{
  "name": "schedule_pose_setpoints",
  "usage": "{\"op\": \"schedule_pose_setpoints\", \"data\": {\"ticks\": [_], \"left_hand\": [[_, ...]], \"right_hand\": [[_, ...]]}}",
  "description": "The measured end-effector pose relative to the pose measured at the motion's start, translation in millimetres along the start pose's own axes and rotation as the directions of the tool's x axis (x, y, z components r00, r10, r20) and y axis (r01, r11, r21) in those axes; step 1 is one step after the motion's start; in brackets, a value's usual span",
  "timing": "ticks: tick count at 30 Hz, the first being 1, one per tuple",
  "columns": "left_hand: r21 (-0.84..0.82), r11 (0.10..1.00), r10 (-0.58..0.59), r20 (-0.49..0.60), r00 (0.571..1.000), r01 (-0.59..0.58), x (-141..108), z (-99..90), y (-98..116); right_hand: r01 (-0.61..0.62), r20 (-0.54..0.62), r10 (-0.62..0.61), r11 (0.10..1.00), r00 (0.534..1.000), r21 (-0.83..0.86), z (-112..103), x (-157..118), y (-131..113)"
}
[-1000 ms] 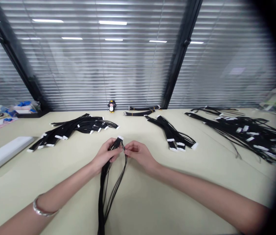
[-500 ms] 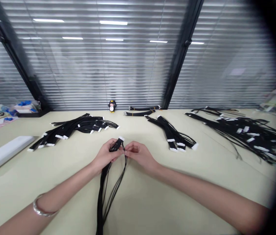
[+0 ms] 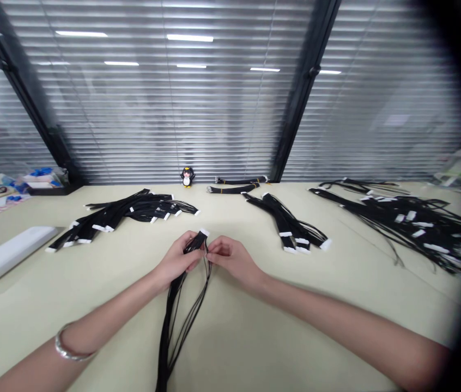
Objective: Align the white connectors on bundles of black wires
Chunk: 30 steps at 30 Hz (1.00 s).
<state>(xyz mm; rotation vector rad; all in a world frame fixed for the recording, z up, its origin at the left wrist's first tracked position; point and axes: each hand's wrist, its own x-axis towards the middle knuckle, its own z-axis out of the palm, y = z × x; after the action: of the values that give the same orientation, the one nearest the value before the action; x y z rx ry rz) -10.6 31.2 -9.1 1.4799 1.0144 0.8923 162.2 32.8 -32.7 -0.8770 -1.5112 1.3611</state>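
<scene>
My left hand [image 3: 178, 260] grips a bundle of thin black cables [image 3: 175, 321] near its top end, where a white connector [image 3: 204, 232] sticks out past my fingers. My right hand [image 3: 232, 258] pinches a few strands of the same bundle just right of the left hand. The cables trail down the pale table [image 3: 255, 337] toward me and out of the bottom of the view. A silver bracelet [image 3: 69, 351] is on my left wrist.
Piles of black cables with white connectors lie at the back left [image 3: 120, 216], centre right [image 3: 290, 223] and far right [image 3: 410, 220]. Two tied cable bundles [image 3: 234, 185] and a penguin figurine [image 3: 187, 176] sit by the window blinds. A white flat device [image 3: 7, 255] lies left.
Both hands stay nearly in place at the cable end. The hanging strands have shifted slightly left at the bottom.
</scene>
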Motion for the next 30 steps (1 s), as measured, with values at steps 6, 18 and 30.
{"op": "schedule_pose_setpoints", "data": {"ticks": [6,18,30], "left_hand": [[0.034,0.999,-0.034,0.048,0.998,0.032,-1.1,1.0,0.9],[-0.154,0.988,-0.018,-0.060,0.998,0.009,0.4,-1.2,-2.0],[-0.048,0.999,0.007,-0.035,0.999,-0.009,-1.7,1.2,5.3]], "right_hand": [[-0.015,-0.008,0.015,0.999,1.000,0.030,0.8,-1.2,-0.5],[-0.029,-0.022,0.029,0.999,0.999,0.015,-0.4,0.5,-1.5],[-0.024,-0.013,0.024,0.999,1.000,0.022,-0.7,-0.6,-0.3]]}}
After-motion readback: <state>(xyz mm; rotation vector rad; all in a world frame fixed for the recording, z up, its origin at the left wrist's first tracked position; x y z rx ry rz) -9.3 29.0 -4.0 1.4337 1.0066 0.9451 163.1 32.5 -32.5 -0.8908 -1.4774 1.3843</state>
